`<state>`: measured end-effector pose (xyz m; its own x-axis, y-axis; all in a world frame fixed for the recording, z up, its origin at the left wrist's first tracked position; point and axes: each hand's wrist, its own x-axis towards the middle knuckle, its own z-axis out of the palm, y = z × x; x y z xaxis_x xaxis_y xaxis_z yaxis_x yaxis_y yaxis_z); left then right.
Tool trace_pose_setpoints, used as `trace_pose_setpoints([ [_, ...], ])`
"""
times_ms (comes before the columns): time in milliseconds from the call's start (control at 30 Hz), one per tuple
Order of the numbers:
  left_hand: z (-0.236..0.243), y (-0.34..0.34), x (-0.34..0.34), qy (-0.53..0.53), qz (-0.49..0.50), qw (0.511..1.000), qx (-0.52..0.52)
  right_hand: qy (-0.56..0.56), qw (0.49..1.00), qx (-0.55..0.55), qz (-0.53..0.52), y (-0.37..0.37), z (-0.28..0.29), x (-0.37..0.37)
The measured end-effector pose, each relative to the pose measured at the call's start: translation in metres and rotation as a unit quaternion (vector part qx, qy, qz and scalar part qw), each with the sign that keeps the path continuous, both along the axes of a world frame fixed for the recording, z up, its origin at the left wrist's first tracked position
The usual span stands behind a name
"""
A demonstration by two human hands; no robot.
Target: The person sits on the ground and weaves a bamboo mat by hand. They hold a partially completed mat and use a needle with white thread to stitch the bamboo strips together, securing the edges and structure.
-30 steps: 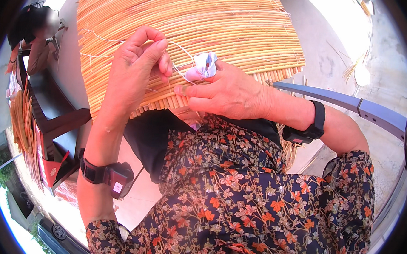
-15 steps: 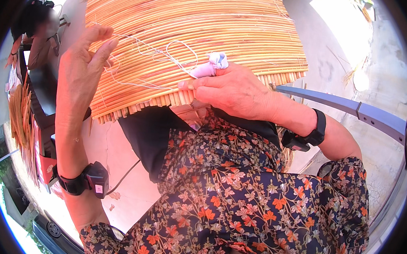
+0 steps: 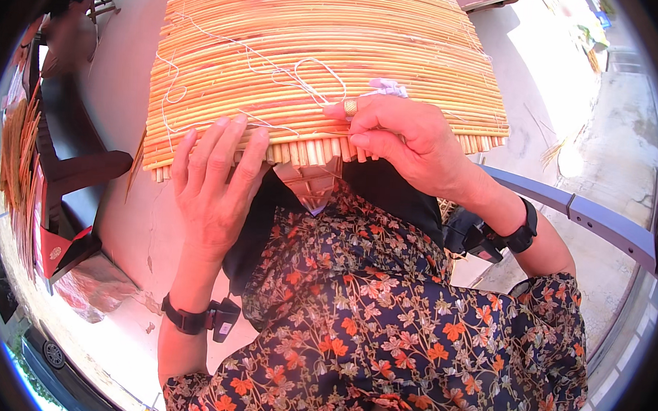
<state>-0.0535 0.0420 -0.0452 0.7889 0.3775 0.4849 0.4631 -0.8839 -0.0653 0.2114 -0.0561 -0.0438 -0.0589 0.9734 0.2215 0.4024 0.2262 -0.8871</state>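
Note:
A mat of thin straw-coloured stalks (image 3: 315, 41), laid side by side, stretches away from my lap. My left hand (image 3: 215, 177) is open, its spread fingertips lying on the mat's near edge. To its right, my right hand (image 3: 414, 139) is closed at the same edge, thumb and index finger curled close together. A gold-coloured dimpled ring (image 3: 350, 108) circles one of its fingers. Whatever those fingers grip is hidden. White thread (image 3: 241, 44) runs in loose loops over the stalks toward the right fingertips. A pale bunched cloth (image 3: 389, 88) shows behind the right hand.
A blue-grey metal bar (image 3: 567, 199) curves past my right forearm. On the left stand a dark bench (image 3: 85, 167) and a bundle of loose stalks (image 3: 20, 159). Another person (image 3: 70, 36) is at the upper left. A car (image 3: 56, 362) shows at the lower left.
My left hand has come down from its raised pinch and opened onto the mat's near edge. My right hand has shifted slightly right, covering more of the cloth. The thread lies looser.

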Motion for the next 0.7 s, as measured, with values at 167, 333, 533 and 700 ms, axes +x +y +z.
trace_pose_setpoints([
  [167, 0.018, 0.025, 0.014, -0.048, -0.034, 0.997, 0.048, -0.055, 0.996, 0.057, -0.042, 0.001, 0.025, -0.001],
  [333, 0.086, 0.053, 0.042, -0.123, -0.075, 0.984, 0.108, -0.258, 0.929, 0.248, -0.091, 0.024, 0.096, 0.014],
  [533, 0.181, 0.095, 0.057, -0.13, -0.057, 0.98, 0.14, -0.351, 0.828, 0.403, -0.172, 0.094, 0.17, 0.04],
  [700, 0.201, 0.137, 0.104, -0.145, -0.137, 0.972, 0.127, -0.41, 0.806, 0.356, -0.235, 0.12, 0.198, 0.077],
])
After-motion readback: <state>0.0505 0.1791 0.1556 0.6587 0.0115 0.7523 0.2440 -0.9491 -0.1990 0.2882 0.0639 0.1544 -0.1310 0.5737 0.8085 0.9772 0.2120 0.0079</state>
